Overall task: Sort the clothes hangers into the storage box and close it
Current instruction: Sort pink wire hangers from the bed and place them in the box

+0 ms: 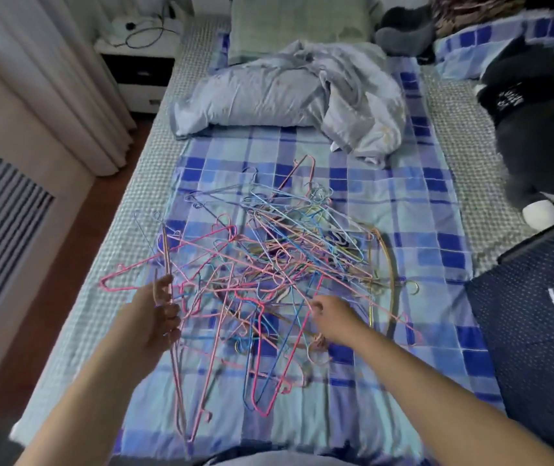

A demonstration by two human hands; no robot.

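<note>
Covering bed, checked blue sheet (403,230), tangled hangers (269,257), nightstand (137,62)

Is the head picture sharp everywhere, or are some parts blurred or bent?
Head view: the hanger pile is fairly sharp; the left hand and right hand are slightly soft; the edges bow from the wide lens; light is soft and even, without glare.
</note>
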